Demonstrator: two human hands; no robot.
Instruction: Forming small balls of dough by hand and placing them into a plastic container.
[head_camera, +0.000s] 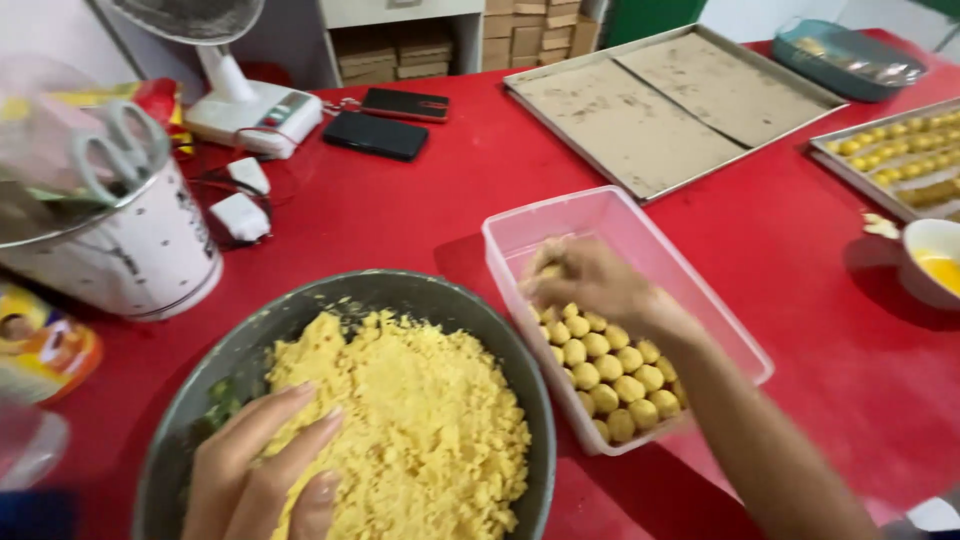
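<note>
Head view: the left hand (262, 468) rests at about 7 o'clock in the frame, fingers half spread and pressed flat into the yellow crumbly dough (400, 420) that fills the large grey metal bowl (520, 370); it grips nothing that shows, it only touches the heap, as if steadying or gathering it. The bowl sits close to the person at 6 o'clock, within easy reach of both hands

The right hand (590, 285) reaches across to about 3 o'clock of the bowl, into the clear plastic container (600, 205) that lies just beside it on the red tabletop (800, 250). Its fingers are curled and pinched together over the empty far end, seemingly around 1 small dough ball, though blur hides whether it holds one. The near end of the container is packed with rows of yellow dough balls (610, 370), tight against one another, so the free room is at the far side

At 1 o'clock lies a paper-lined baking tray (650, 120), at 2 o'clock another tray with yellow pieces (900, 150), and a small bowl of yellow liquid (935, 262) near it. At 10 o'clock stands a white tin with scissors (120, 150), with 2 phones (385, 120) and a fan base (250, 105) beyond
</note>
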